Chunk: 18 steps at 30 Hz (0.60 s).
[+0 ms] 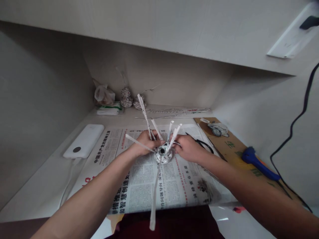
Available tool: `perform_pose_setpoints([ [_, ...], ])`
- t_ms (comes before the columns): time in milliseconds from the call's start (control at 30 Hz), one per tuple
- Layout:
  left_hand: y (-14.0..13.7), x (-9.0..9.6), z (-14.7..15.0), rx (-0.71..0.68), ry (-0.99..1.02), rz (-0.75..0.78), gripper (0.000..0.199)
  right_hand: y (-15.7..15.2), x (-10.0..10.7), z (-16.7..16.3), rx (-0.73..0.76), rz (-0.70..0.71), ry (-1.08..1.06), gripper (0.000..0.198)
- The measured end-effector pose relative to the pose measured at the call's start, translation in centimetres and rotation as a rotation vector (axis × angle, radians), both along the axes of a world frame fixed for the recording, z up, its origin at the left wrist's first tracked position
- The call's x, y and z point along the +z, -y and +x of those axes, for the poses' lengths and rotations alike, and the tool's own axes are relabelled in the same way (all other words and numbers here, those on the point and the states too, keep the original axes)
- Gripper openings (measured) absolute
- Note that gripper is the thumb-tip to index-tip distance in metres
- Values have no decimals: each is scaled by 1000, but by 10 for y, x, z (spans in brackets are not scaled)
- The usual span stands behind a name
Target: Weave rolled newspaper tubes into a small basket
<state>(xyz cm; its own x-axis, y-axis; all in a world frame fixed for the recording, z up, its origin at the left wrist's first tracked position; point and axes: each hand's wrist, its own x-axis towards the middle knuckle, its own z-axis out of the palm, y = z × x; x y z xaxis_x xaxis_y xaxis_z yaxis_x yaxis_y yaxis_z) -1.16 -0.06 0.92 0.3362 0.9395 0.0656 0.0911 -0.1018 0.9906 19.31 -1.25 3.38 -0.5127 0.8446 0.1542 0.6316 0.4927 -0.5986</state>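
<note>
Woven piece: between both hands, over newspaper.
Left hand: gripping its left edge.
Right hand: pinching its right edge.
Weaving: seemingly mid-round; next bend needs steady base, paper spokes apart.

Left hand partly hidden behind paper tube; plug cut off at edge.

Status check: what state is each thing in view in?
Woven paper piece: open-topped, tubes sticking out.
Left hand: holding the piece's left side.
Right hand: at its right side, grip unclear.
Newspaper: spread flat.
Black scissors: lying down, blades unclear.
Blue glue gun: lying on cardboard.
White power bank: flat, cable plugged in.
Wall socket: plug inserted.
Woven gourds: standing.
</note>
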Motion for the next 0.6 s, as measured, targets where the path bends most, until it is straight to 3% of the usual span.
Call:
perform_pose_setpoints([
  [200, -4, -11, -2, 1, -96, 115, 17, 4, -12, -6, -90, -160, -48, 16],
  [300, -5, -12, -2, 16, -122, 117, 18, 4, -17, -9, -117, -270, -144, 14],
  [433, -4, -10, -1, -13, -60, 77, 21, 5, -18, -10, -145, -277, -257, 16],
  [600, -2, -3, 0, -51, -69, 52, 21, 11, -15, -14, -216, -398, -367, 20],
])
